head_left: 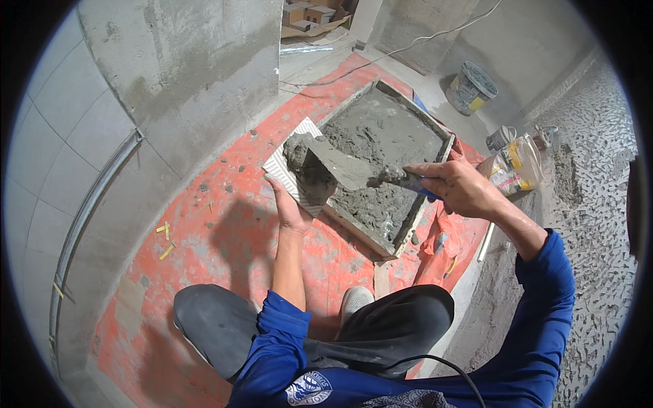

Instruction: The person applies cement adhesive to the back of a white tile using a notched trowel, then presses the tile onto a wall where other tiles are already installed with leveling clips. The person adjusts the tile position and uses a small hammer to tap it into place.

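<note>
Blue shirt [524, 340], dark grey trousers [218, 323], pale shoe [355, 300].
A round white-and-blue emblem [309, 389] marks the shirt; ahead of it the left sleeve [280, 326] bunches into folds, leaving forearm and left hand [292, 212] bare. Well right of the emblem, the right sleeve [549, 272] gathers likewise, its right hand [464, 187] bare too. Nearer the emblem's right are a grey patterned cloth [416, 400] and a thin black cable [445, 362]. Beyond it, pale smudges mark the trousers.

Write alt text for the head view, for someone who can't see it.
A person's right hand holds a trowel to grey mortar on a ribbed white tile held in the left hand. A shallow mortar-filled tray rests on red sheeting.
</note>
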The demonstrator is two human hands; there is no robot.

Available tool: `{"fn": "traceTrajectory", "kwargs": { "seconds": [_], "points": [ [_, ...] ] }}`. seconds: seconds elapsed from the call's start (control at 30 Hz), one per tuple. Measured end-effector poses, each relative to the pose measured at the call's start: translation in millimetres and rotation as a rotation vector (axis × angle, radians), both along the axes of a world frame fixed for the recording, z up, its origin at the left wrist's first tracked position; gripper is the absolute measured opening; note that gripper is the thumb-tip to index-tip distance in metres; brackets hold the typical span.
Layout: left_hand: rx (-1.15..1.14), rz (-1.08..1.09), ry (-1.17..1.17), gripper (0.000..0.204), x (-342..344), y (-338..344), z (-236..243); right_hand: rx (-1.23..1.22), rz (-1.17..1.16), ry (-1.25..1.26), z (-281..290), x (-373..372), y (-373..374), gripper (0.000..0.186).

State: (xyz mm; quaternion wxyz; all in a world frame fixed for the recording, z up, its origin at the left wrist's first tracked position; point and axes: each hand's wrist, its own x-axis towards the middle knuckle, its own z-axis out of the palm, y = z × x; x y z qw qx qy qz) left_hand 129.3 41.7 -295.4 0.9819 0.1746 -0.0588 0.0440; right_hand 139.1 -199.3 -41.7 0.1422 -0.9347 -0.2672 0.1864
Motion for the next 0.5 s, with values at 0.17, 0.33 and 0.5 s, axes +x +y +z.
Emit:
{"fn": "traceTrajectory", "kwargs": {
  "seconds": [0.17, 0.33, 0.5],
  "points": [
    [0.005, 0.009, 0.097, 0.098, -4.0, -6.1, 2.3, 0.045, 0.058, -0.007, -24.0, -4.3, 14.8, 0.034],
    [-0.007, 0.049, 0.139, 0.097, -8.1, -7.7, 9.6, -0.046, 0.018, 0.040, -31.7, -8.3, 22.6, 0.035],
    [-0.118, 0.029, 0.080, 0.093, -8.7, -1.5, 15.3, 0.018, 0.139, -0.100, -21.8, -6.8, 16.0, 0.038]
  ]
}}
